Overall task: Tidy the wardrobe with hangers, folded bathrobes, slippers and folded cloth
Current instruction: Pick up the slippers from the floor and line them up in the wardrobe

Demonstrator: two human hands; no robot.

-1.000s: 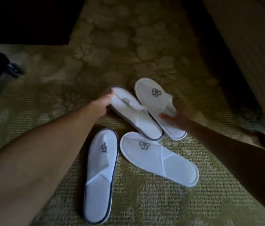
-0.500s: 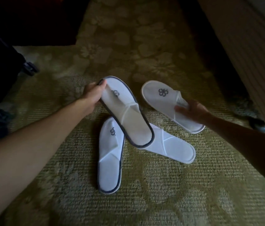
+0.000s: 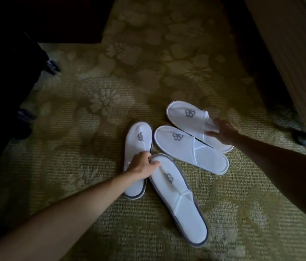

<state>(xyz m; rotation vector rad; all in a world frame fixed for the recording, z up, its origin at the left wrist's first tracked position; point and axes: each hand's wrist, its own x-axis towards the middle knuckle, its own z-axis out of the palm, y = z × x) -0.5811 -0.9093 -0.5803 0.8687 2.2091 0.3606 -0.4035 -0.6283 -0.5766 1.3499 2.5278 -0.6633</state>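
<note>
Several white slippers with grey logos lie on the patterned carpet. My left hand [image 3: 143, 164] grips the toe end of a grey-trimmed slipper [image 3: 180, 202] that lies nearest me. A second grey-trimmed slipper [image 3: 138, 146] lies just left of it, partly under my wrist. My right hand [image 3: 221, 131] pinches the strap of the far white-trimmed slipper [image 3: 188, 117]. Another white-trimmed slipper [image 3: 191, 149] lies between them, overlapping the far one.
Olive floral carpet [image 3: 148, 72] covers the floor. A dark suitcase with wheels [image 3: 52, 66] stands at the left. A dark gap and a striped beige fabric panel [image 3: 299, 53] run along the right, with a dark castor [image 3: 304, 140] at its foot.
My left hand carried the grey-trimmed slipper from the far middle toward me and set it down beside its pair. My right hand has held the far white-trimmed slipper throughout, shifting it slightly.
</note>
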